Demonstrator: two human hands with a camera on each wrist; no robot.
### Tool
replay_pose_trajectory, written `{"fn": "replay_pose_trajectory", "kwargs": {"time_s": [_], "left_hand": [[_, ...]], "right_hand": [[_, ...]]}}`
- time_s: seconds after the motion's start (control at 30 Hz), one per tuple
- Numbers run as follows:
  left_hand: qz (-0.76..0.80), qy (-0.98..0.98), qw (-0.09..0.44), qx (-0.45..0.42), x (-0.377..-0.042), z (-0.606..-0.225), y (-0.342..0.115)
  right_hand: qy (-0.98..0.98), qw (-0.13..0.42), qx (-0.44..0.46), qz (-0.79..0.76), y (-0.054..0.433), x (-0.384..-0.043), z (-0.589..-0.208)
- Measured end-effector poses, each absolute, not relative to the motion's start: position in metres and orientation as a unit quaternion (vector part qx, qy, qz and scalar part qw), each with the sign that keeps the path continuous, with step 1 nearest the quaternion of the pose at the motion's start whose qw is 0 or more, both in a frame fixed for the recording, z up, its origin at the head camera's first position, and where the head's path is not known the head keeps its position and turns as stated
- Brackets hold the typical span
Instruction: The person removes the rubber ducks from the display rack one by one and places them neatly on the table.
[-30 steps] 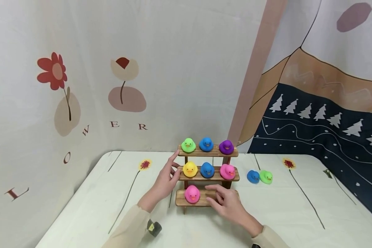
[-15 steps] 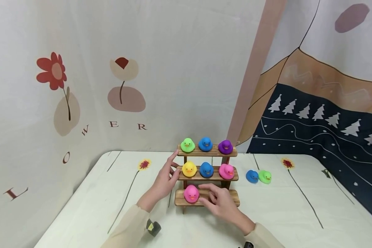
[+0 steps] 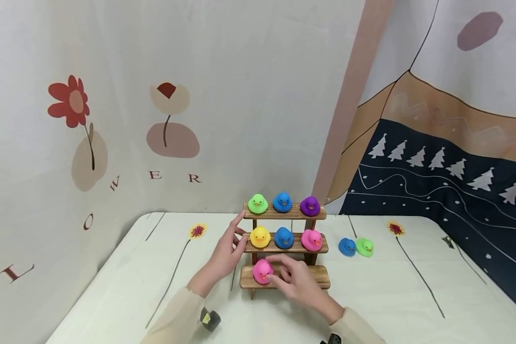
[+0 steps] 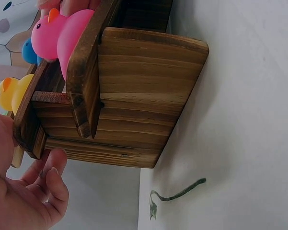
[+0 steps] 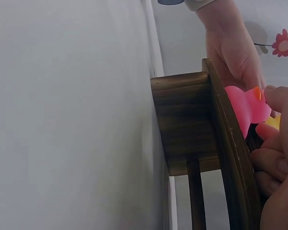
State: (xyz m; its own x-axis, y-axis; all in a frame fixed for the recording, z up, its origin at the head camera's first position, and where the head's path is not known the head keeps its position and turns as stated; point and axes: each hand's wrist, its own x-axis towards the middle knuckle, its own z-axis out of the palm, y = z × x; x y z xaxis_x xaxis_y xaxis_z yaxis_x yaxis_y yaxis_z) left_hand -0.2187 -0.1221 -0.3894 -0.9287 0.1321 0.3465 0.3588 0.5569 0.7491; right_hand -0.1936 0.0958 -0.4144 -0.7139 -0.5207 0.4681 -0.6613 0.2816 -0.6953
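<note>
Pinching lower pink duck (image 3: 262, 271) with right hand (image 3: 296, 279) | gripping stand (image 3: 320, 275) with left hand (image 3: 224, 252) | may topple yellow duck (image 3: 260, 237) by jolting stand

The right hand's grip (image 3: 297, 282) pinches the pink rubber duck (image 3: 261, 272) on the bottom shelf (image 3: 320, 276) of a three-tier wooden stand (image 3: 285, 251); the left hand's grip (image 3: 224, 255) touches the stand's left side.
</note>
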Motion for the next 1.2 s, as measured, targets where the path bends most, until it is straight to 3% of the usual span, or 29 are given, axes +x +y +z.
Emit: {"fn": "replay_pose_trajectory", "kwargs": {"time_s": [0.43,1.2], "left_hand": [[-0.449,-0.873,0.133,-0.140,-0.220,-0.385,-0.125],[-0.447,-0.873,0.132,-0.142,-0.216,-0.392,-0.123]], "right_hand": [[-0.813,0.035,0.349,0.464,0.087,-0.198,-0.408],[-0.819,0.017,0.334,0.466,0.097,-0.187,-0.406]]}}
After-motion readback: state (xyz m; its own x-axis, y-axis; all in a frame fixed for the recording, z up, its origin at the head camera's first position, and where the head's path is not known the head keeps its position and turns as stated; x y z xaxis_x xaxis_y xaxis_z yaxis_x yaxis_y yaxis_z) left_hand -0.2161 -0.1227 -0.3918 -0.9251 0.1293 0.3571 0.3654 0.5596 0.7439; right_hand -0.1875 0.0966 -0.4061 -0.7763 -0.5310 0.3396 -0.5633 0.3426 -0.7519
